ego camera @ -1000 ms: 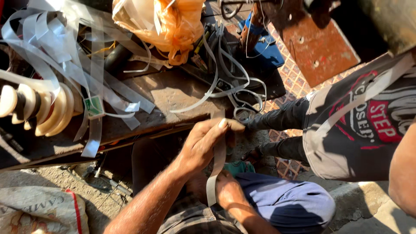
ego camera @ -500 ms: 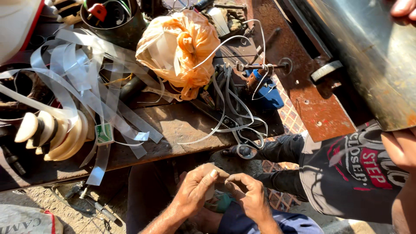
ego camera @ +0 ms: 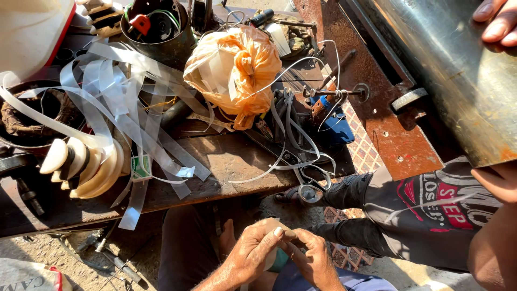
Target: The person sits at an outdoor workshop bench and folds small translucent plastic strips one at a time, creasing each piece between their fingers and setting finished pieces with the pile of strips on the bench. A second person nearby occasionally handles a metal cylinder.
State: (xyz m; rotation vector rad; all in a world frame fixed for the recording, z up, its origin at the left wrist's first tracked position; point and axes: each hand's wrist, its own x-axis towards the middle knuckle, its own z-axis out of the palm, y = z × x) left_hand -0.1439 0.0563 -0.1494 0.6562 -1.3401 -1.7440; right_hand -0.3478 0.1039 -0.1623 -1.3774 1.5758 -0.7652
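My left hand and my right hand meet low in the head view, below the front edge of a worn wooden bench. Both pinch a pale, folded strip between fingertips and thumbs. My left thumb lies on top of it. A teal object shows just under the hands, mostly hidden. My dark trouser leg is to the left of them.
On the bench lie a tangle of translucent white strips, an orange plastic bag, a round motor housing, a blue tool and scissors. At right, another person in a dark printed shirt holds a metal sheet.
The view has tilted up over the bench. My left hand let the long strip hang a second ago; now both hands are closed together on the folded strip.
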